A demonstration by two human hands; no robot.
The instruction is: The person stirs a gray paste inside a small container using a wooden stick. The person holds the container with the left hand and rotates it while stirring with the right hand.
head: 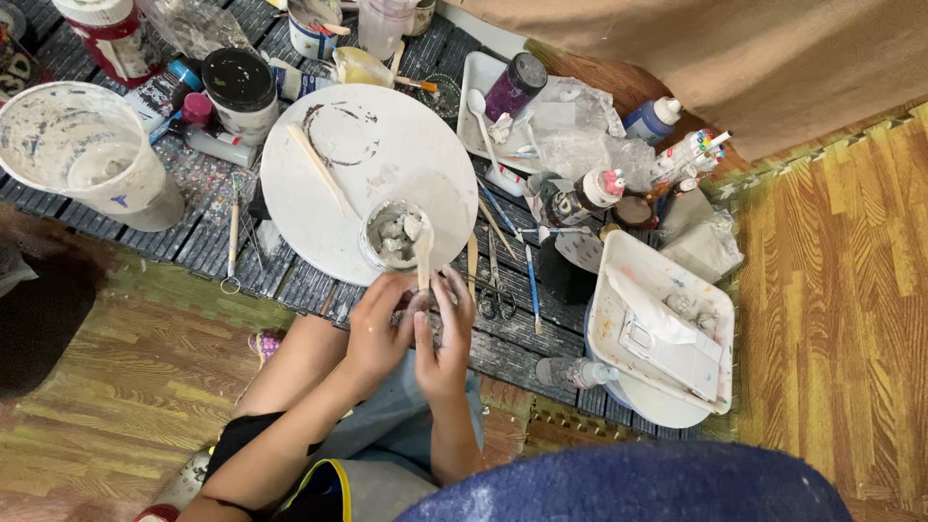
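Two hands meet at frame centre: left hand (379, 329) and right hand (443, 333), fingers pinched shut around a flat wooden stick (423, 259). Stick's long axis runs near vertical, top end pointing up-frame into the small clay-filled cup (391, 234). Pale, clay-smeared, on round white board (387, 155).
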